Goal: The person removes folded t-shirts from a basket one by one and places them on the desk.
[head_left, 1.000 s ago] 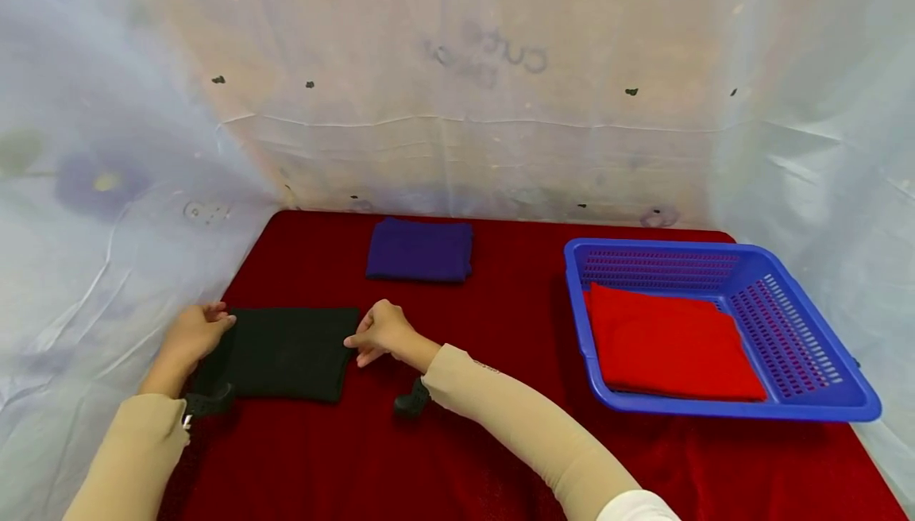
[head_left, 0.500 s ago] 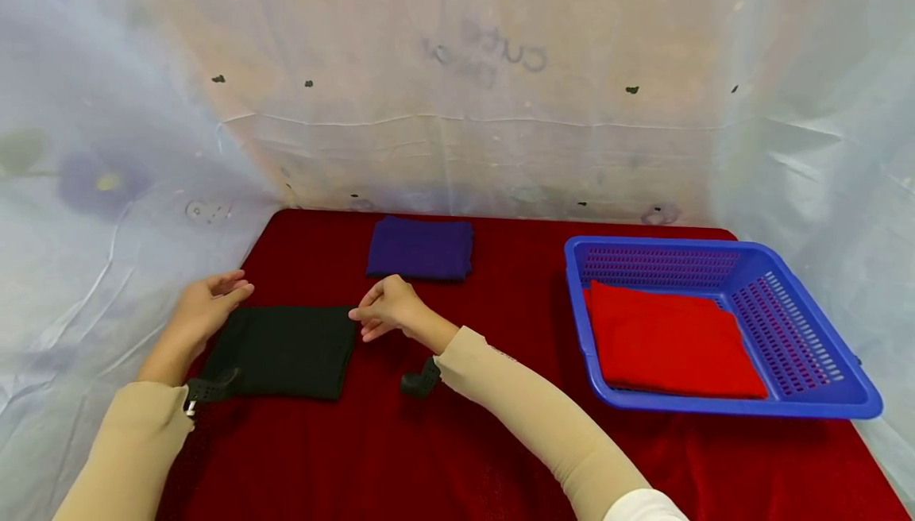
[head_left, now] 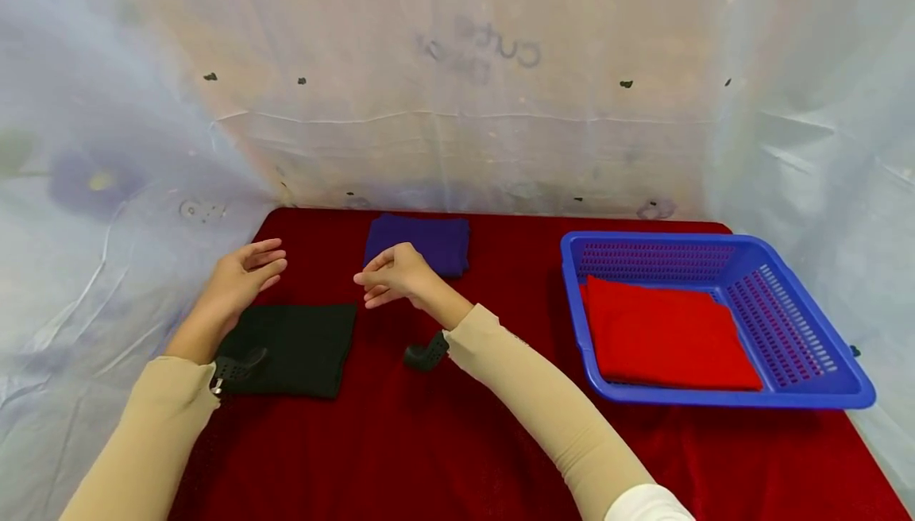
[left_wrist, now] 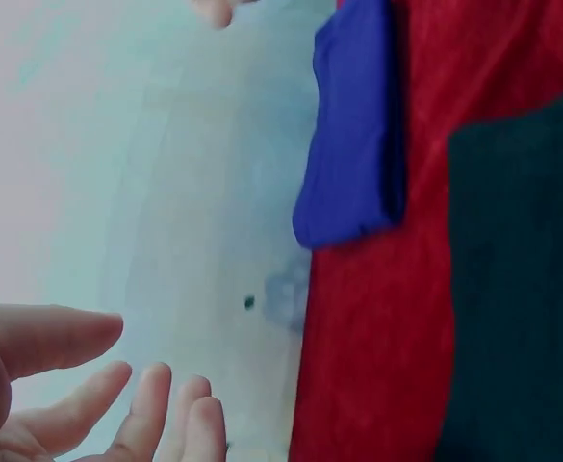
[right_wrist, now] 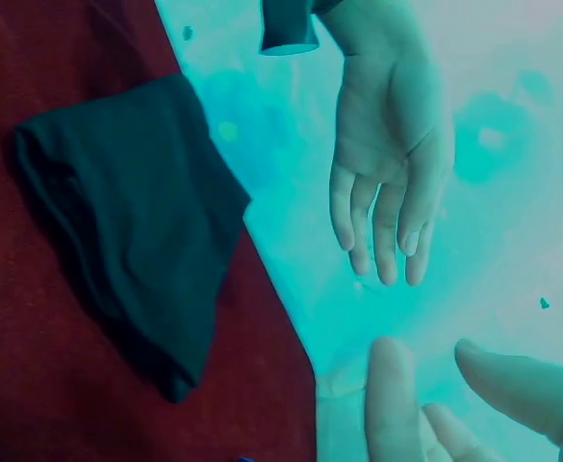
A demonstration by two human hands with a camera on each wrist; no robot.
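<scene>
Above black cloth [head_left: 289,348], both hands raised

Left hand [left_wrist: 79,395] fingers straight, holding nothing; purple cloth [left_wrist: 353,135] and black cloth [left_wrist: 522,289] lie apart on red tablecloth [left_wrist: 377,337]

A matt black folded cloth [head_left: 289,349] and a matt purple folded cloth [head_left: 422,242] lie on the table's napped red fabric cover [head_left: 457,441], beside a glossy perforated blue plastic basket [head_left: 822,395] holding soft red cloth [head_left: 665,334].
</scene>
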